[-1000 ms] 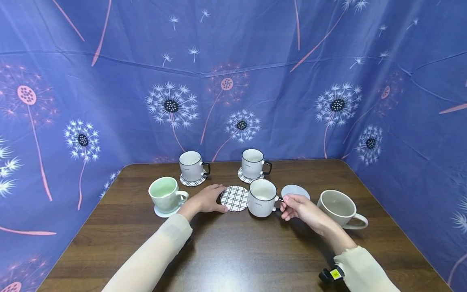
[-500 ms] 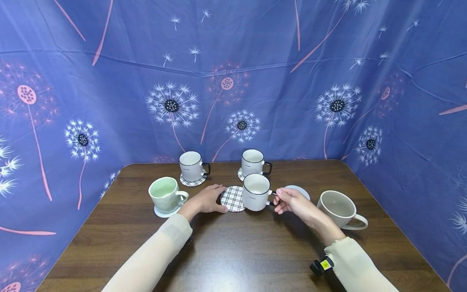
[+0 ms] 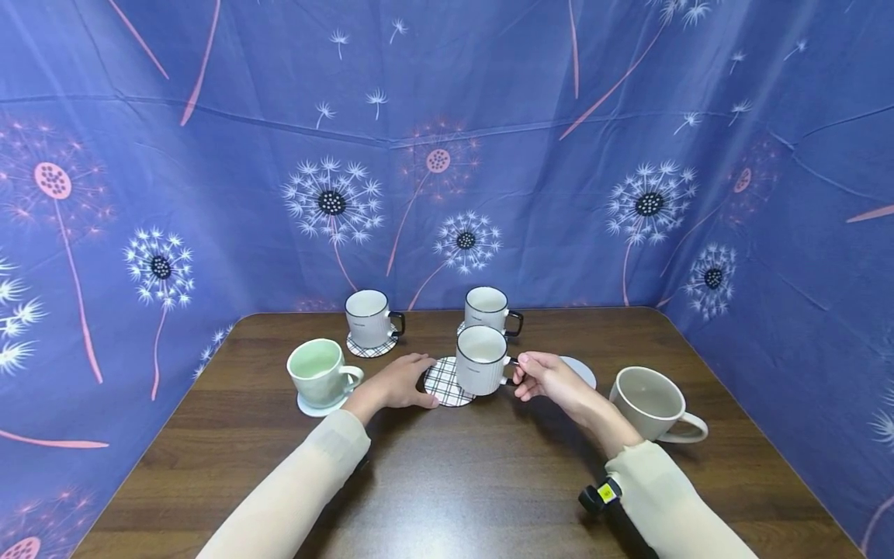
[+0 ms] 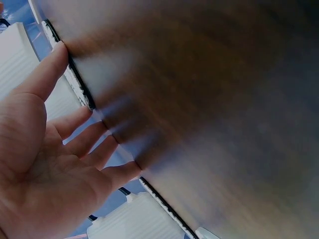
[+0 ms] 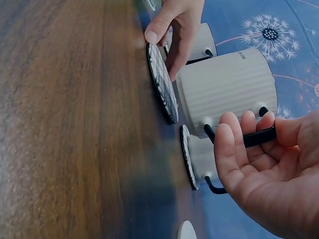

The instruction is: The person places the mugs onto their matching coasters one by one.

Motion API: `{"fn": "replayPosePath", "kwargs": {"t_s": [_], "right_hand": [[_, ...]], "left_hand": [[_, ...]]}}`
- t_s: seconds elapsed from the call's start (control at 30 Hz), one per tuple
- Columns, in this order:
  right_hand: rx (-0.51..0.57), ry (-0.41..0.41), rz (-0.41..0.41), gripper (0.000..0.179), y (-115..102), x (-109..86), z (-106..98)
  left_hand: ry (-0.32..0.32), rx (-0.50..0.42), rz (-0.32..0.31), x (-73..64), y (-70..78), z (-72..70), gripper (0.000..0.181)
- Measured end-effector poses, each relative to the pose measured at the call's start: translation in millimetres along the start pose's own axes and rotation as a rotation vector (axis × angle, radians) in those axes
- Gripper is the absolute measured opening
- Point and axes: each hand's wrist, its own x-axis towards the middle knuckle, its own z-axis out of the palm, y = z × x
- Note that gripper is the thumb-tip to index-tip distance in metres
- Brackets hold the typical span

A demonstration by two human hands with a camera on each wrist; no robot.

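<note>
My right hand (image 3: 555, 379) holds a white ribbed mug (image 3: 478, 369) with a dark rim by its black handle (image 5: 259, 137). The mug hangs upright over the right part of a round checked coaster (image 3: 440, 380); in the right wrist view a gap shows between its base and the coaster. My left hand (image 3: 393, 382) rests at the coaster's left side, thumb and index finger spread along its edge. In the left wrist view the left thumb (image 4: 52, 67) and index fingertip touch that edge, the other fingers lying loosely extended.
Two matching mugs, a back left mug (image 3: 368, 318) and a back right mug (image 3: 486, 309), stand on checked coasters. A green mug (image 3: 317, 373) on a pale coaster stands left. A pale round coaster (image 3: 581, 371) lies right, partly behind my right hand, near a large beige mug (image 3: 648, 404).
My right hand has carried the mug left and slightly away from me, from beside the checked coaster to above its right part. The left hand has stayed at the coaster.
</note>
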Motion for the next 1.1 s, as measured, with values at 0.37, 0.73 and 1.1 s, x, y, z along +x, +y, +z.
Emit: {"fn": "replayPosePath", "kwargs": {"t_s": [0.37,0.73,1.1], "right_hand": [[-0.007,0.002,-0.011,0.036,1.1,13.7,7.0],[0.007,-0.003,-0.017,0.034,-2.6,26.8,19.1],[0.001,-0.001,-0.017,0.037,0.9,34.2,25.2]], "left_hand": [[-0.004,-0.016,-0.007,-0.3,-2.0,1.2,0.082],[0.003,-0.02,-0.003,0.5,-2.9,0.9,0.083],[0.006,-0.014,-0.019,0.1,-2.5,1.5,0.082]]}}
